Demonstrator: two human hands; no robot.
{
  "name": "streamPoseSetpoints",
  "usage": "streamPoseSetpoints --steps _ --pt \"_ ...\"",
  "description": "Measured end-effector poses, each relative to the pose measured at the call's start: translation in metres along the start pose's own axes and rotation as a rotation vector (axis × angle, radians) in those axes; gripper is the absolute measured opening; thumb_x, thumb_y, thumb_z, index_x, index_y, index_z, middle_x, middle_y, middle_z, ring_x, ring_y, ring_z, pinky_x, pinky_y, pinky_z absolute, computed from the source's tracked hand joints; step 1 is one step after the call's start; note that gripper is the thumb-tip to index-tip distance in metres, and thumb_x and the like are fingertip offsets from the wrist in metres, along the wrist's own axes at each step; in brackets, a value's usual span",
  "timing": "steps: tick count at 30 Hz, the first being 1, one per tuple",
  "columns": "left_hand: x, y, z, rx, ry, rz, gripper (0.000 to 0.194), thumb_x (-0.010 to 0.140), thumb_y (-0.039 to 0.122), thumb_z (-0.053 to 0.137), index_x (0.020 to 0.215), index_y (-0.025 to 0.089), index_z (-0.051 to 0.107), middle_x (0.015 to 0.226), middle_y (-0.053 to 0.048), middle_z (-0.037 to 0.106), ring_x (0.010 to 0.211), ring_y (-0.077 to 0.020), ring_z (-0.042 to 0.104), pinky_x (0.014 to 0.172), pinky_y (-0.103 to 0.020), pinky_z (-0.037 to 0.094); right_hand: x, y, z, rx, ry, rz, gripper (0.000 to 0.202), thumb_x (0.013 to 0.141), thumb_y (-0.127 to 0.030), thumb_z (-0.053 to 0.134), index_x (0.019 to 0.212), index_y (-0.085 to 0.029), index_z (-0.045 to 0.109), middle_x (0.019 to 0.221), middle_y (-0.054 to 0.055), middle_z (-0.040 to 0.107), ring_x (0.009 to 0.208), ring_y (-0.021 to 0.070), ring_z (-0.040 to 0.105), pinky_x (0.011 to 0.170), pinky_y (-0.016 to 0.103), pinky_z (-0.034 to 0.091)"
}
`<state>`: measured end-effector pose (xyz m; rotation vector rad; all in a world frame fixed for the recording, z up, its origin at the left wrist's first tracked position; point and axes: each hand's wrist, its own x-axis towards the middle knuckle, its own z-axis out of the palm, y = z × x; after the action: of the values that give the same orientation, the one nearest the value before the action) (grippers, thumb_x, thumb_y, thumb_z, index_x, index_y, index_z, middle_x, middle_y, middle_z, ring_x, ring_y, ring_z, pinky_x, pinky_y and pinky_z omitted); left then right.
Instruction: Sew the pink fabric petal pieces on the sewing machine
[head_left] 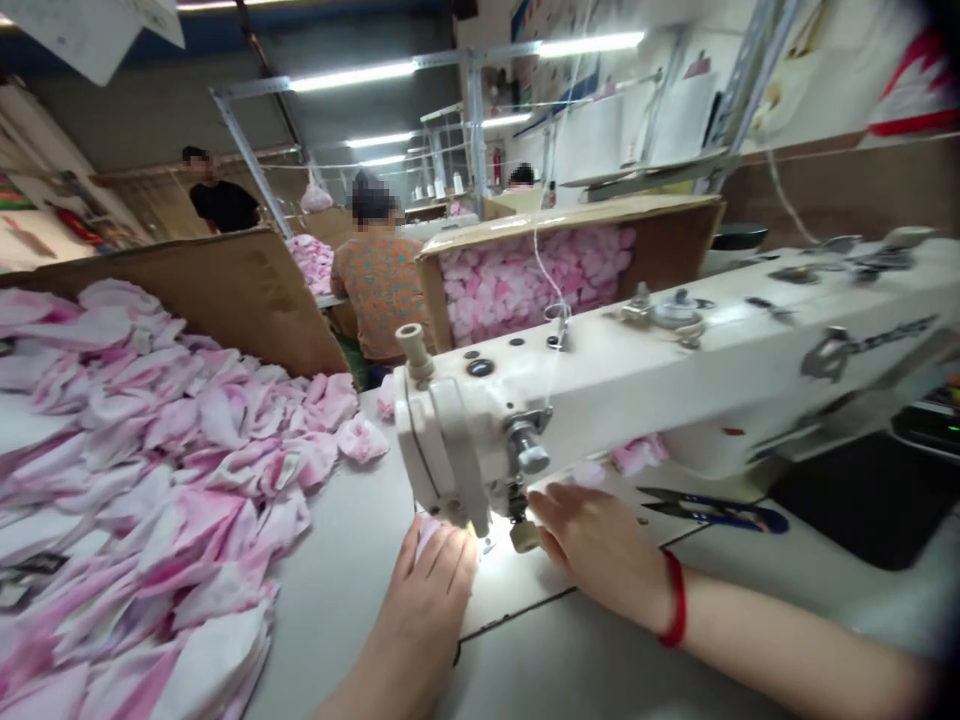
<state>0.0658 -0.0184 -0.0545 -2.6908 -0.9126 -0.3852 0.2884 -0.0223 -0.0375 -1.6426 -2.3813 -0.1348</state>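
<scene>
A white sewing machine [675, 350] reaches across the table, its lamp lighting the needle area. My left hand [431, 590] lies left of the needle, fingers together over a small piece of pink and white fabric [427, 530] that shows between thumb and fingers. To the right of the presser foot, my right hand [600, 545], with a red band at the wrist, reaches in beside the machine head; its fingertips are partly hidden and what they touch is unclear.
Pink and white fabric pieces [202, 480] are heaped at left against a cardboard sheet [247, 290]. Blue-handled snips [720, 512] lie right of my right hand. Behind the machine stands a cardboard box [675, 235] of pink pieces. A person in a patterned shirt [386, 295] sits beyond.
</scene>
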Motion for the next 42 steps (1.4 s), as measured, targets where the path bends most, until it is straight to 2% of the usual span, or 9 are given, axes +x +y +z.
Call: streamPoseSetpoints --steps 4,7,12,16,21,24,32,36,42 --pt "-0.006 -0.002 0.001 -0.046 0.035 -0.009 0.054 0.07 -0.001 0.033 0.119 0.018 0.048 0.122 -0.005 0.052 0.12 -0.019 0.038 0.108 -0.044 0.004 -0.036 0.039 -0.012 -0.077 0.149 0.126 0.028 0.086 -0.029 0.04 0.107 -0.018 0.056 0.085 0.009 0.065 0.067 0.0193 0.059 0.057 0.029 0.039" --pt "-0.006 0.003 0.001 -0.099 0.113 -0.08 0.052 0.071 -0.001 0.033 0.115 0.02 0.052 0.122 -0.005 0.053 0.12 -0.0209 0.038 0.107 -0.048 0.003 -0.05 0.079 -0.017 -0.17 0.014 0.328 0.03 0.087 -0.036 0.038 0.102 -0.021 0.059 0.08 0.008 0.066 0.065 0.0222 0.06 0.05 0.029 0.036" --pt "-0.004 0.009 -0.013 -0.104 0.192 -0.056 0.045 0.079 -0.001 0.032 0.112 0.02 0.055 0.115 -0.006 0.057 0.119 -0.0221 0.041 0.106 -0.051 0.012 -0.034 0.105 -0.019 -0.141 -0.065 0.301 0.022 0.083 -0.035 0.045 0.094 -0.025 0.062 0.074 0.005 0.067 0.065 0.0225 0.061 0.049 0.027 0.034" --pt "-0.009 0.019 -0.03 -0.355 0.266 -0.108 0.033 0.083 0.009 0.041 0.111 0.02 0.055 0.115 -0.01 0.056 0.114 -0.0237 0.045 0.097 -0.043 0.036 -0.033 0.083 -0.027 -0.028 -0.062 0.213 0.017 0.082 -0.032 0.047 0.082 -0.027 0.064 0.068 0.0 0.066 0.064 0.0176 0.06 0.053 0.025 0.036" --pt "-0.003 0.046 -0.045 -1.425 0.052 -0.691 0.034 0.086 0.04 0.043 0.108 0.016 0.054 0.1 -0.013 0.06 0.084 -0.0197 0.06 0.072 -0.033 0.052 -0.059 0.023 -0.043 0.239 0.12 -0.097 0.024 0.088 -0.028 0.04 0.082 -0.022 0.062 0.068 0.001 0.063 0.059 0.0127 0.056 0.055 0.024 0.037" --pt "-0.001 0.055 -0.05 -1.781 0.073 -0.862 0.04 0.076 0.047 0.057 0.095 0.012 0.058 0.08 -0.008 0.061 0.067 -0.0163 0.06 0.063 -0.03 0.052 -0.072 -0.011 -0.047 0.137 0.34 -0.314 0.025 0.087 -0.018 0.036 0.087 -0.018 0.061 0.066 0.003 0.062 0.057 0.0142 0.054 0.053 0.027 0.037" --pt "-0.02 0.053 -0.07 -1.404 0.287 -0.893 0.016 0.074 0.028 0.06 0.072 0.013 0.06 0.062 -0.001 0.058 0.058 -0.0124 0.054 0.058 -0.022 0.045 -0.078 -0.055 -0.045 0.138 0.497 -0.466 0.025 0.084 -0.009 0.036 0.095 -0.014 0.058 0.067 0.005 0.062 0.058 0.0155 0.055 0.055 0.028 0.039" --pt "-0.028 0.052 -0.064 -1.296 0.387 -0.946 0.014 0.072 0.027 0.06 0.076 0.013 0.06 0.064 0.0 0.057 0.061 -0.0125 0.053 0.058 -0.021 0.043 -0.081 -0.054 -0.042 0.458 0.287 -0.207 0.016 0.086 -0.024 0.042 0.09 -0.02 0.058 0.072 0.003 0.062 0.061 0.0139 0.056 0.055 0.024 0.041" --pt "-0.028 0.068 -0.054 -1.243 0.316 -0.821 0.013 0.073 0.023 0.059 0.082 0.016 0.054 0.065 0.002 0.056 0.058 -0.0114 0.053 0.056 -0.02 0.042 -0.053 -0.068 -0.04 0.964 -0.069 0.135 0.033 0.082 -0.04 0.046 0.107 -0.02 0.052 0.065 -0.002 0.057 0.057 0.0137 0.051 0.049 0.023 0.038"
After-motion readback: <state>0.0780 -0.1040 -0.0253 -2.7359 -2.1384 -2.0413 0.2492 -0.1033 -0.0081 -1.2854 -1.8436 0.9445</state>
